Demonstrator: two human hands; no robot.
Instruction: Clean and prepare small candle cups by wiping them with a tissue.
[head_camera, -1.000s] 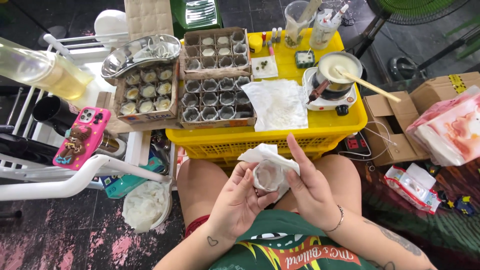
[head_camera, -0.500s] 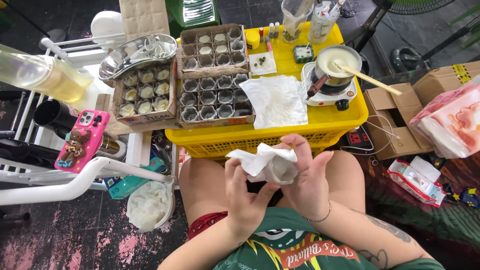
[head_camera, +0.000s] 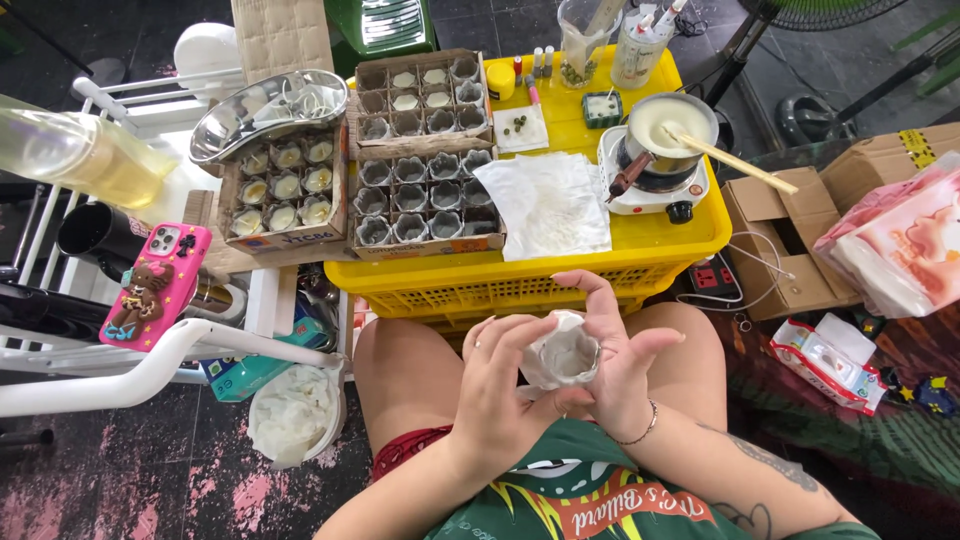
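Observation:
Over my lap, both hands hold a small glass cup (head_camera: 566, 352) stuffed with a white tissue. My left hand (head_camera: 497, 392) cups it from the left and below, fingers curled round its side. My right hand (head_camera: 618, 358) grips it from the right, index finger arched over the rim and thumb pressing the tissue inside. Most of the glass is hidden by the tissue and my fingers.
An upturned yellow crate (head_camera: 560, 265) stands before my knees, bearing cardboard trays of small cups (head_camera: 425, 195), a white tissue sheet (head_camera: 548, 203), and a pot with a wooden stick on a small hotplate (head_camera: 655, 150). A pink phone (head_camera: 155, 285) lies left; cardboard boxes (head_camera: 790, 230) sit right.
The tissue, which hung loosely around the cup, is now pushed down inside it. My hands have closed round the cup and shifted slightly right.

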